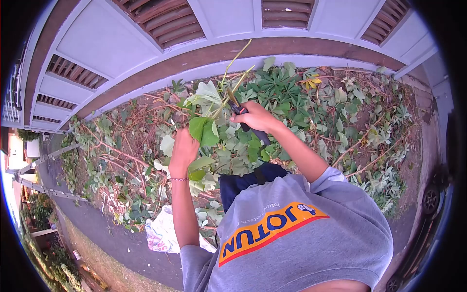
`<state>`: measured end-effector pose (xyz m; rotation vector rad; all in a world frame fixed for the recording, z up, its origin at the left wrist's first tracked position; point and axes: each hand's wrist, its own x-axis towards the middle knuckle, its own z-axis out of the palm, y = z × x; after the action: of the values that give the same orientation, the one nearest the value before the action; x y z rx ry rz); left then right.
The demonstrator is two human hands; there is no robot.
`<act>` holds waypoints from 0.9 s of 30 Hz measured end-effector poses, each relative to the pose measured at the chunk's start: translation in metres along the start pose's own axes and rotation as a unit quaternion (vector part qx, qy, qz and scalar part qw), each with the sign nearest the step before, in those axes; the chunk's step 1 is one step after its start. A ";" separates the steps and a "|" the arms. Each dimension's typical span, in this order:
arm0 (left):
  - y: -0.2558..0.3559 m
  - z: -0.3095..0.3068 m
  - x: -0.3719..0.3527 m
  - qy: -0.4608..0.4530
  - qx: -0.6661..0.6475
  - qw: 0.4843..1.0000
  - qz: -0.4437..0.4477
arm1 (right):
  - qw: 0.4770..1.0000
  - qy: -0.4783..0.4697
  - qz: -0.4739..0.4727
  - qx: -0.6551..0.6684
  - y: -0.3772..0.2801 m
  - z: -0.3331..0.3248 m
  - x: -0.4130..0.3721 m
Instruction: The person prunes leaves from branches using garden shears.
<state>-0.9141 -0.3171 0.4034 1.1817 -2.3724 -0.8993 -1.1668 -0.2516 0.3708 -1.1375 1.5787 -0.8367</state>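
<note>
My left hand (pixel 185 144) is closed around a leafy green stem (pixel 214 113), whose broad leaves hang beside the fingers. The upper ends of the stem point toward the wall. In my right hand (pixel 254 118) is a pair of pruning shears (pixel 234 101) with dark handles. The shears' blades are at the stems, just above and to the right of the leaves; whether they touch a stem is hard to tell. Cut vines and leaves lie below both hands.
A pale wall (pixel 116 36) with louvred vents runs along the top. Plants and dry branches (pixel 126 160) cover the ground bed. A white cloth or bag (pixel 163 231) lies lower left, a ladder (pixel 48 155) stands left, and a dark car (pixel 430 199) is at right.
</note>
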 end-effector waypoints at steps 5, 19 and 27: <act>-0.012 -0.001 -0.007 -0.048 0.098 0.994 -0.003 | 0.997 -0.044 0.032 -0.055 0.021 0.005 0.002; 0.018 -0.013 0.009 0.021 0.032 0.999 0.012 | 0.996 -0.069 0.055 -0.016 0.030 0.034 -0.051; 0.031 0.007 0.007 -0.060 0.136 0.989 0.013 | 0.996 0.000 0.059 -0.063 0.022 0.030 -0.042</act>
<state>-0.9403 -0.3058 0.4190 1.2218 -2.6669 -0.6696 -1.1408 -0.2046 0.3553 -1.1199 1.7015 -0.6672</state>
